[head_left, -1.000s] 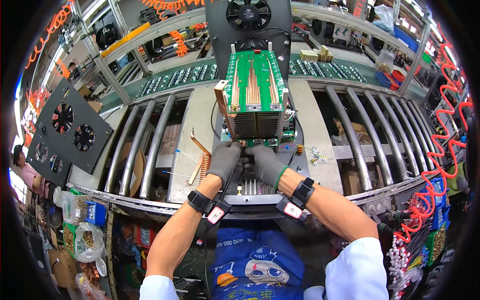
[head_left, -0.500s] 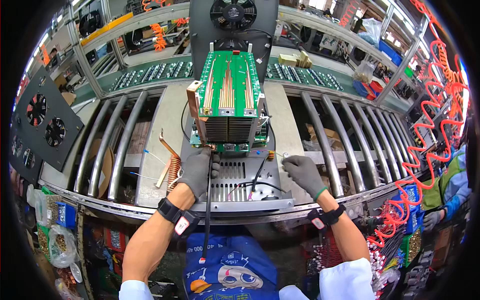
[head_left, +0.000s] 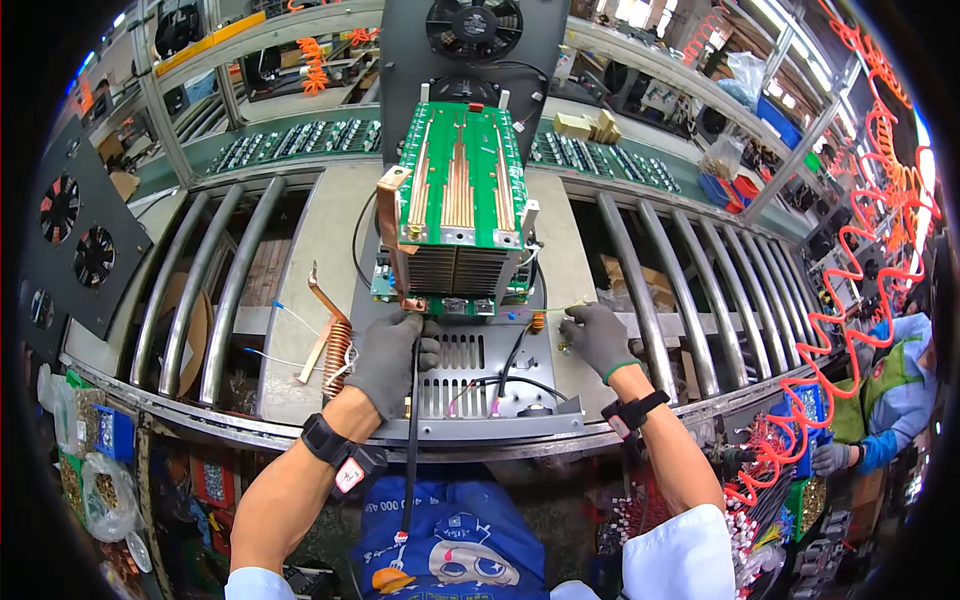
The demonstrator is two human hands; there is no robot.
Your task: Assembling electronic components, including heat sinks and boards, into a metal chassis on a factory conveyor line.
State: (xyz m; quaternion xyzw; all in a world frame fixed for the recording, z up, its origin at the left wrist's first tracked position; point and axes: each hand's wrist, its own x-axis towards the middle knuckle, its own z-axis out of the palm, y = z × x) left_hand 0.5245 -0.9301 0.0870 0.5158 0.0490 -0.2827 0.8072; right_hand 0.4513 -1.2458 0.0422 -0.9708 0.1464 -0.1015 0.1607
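A green circuit board (head_left: pixel 462 175) with copper strips sits on a finned heat sink (head_left: pixel 455 268) upon a grey metal chassis (head_left: pixel 500 428). My gloved left hand (head_left: pixel 385 362) is curled at the unit's lower left corner, below a copper bar (head_left: pixel 393 215). A black cable (head_left: pixel 411 470) runs out of its grip and hangs over the front edge to my apron. My gloved right hand (head_left: pixel 598 338) is closed in a pinch, right of the unit, at the end of a thin yellow-green wire (head_left: pixel 560 308). The fingertips of both hands are partly hidden.
A copper coil (head_left: pixel 337 358) with white leads lies left of my left hand. Metal rollers (head_left: pixel 233 290) flank the work plate. Behind the unit stands a dark panel with fans (head_left: pixel 474 28). Red coiled air hoses (head_left: pixel 835 345) hang at right, near a co-worker's gloved hand (head_left: pixel 830 459).
The whole view has shifted slightly. My right hand has risen a little beside the unit, and the yellow-green wire now stretches toward it. My left hand stays at the lower left corner with the black cable.
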